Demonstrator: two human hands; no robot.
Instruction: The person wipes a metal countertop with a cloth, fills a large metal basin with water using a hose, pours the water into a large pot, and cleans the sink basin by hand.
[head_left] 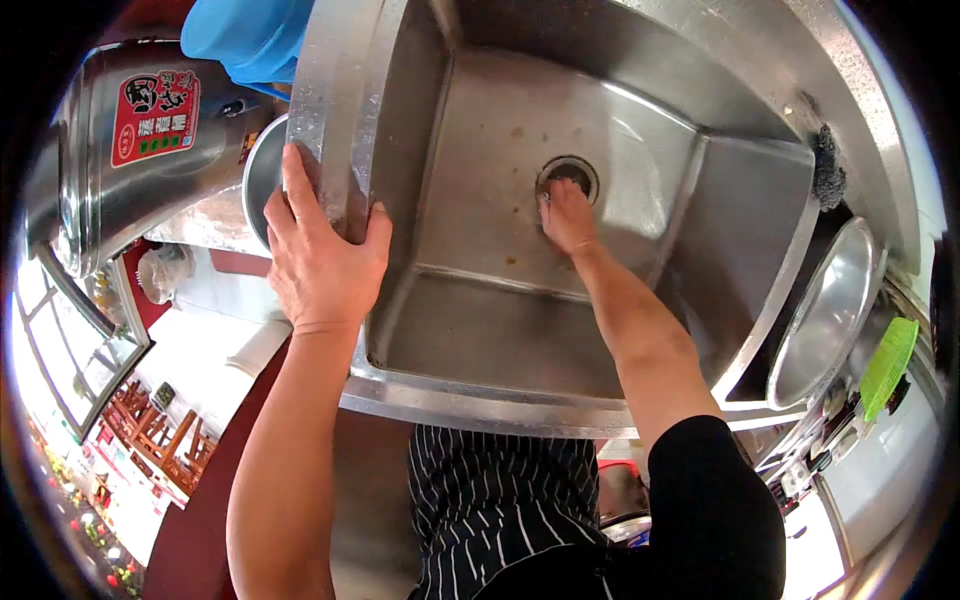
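A steel sink lies in front of me, with small brownish spots on its bottom. My right hand reaches down to the round drain in the sink floor. Its fingers are bent together over the drain opening, and whatever they may hold is hidden. On the sink's left rim rests my left hand, fingers spread and thumb on the inner side, with nothing held in it.
A dark grey scrubber sits on the right rim. Beyond it are a metal basin and a green basket. Left of the sink stand a large steel container, blue plastic containers and a bowl.
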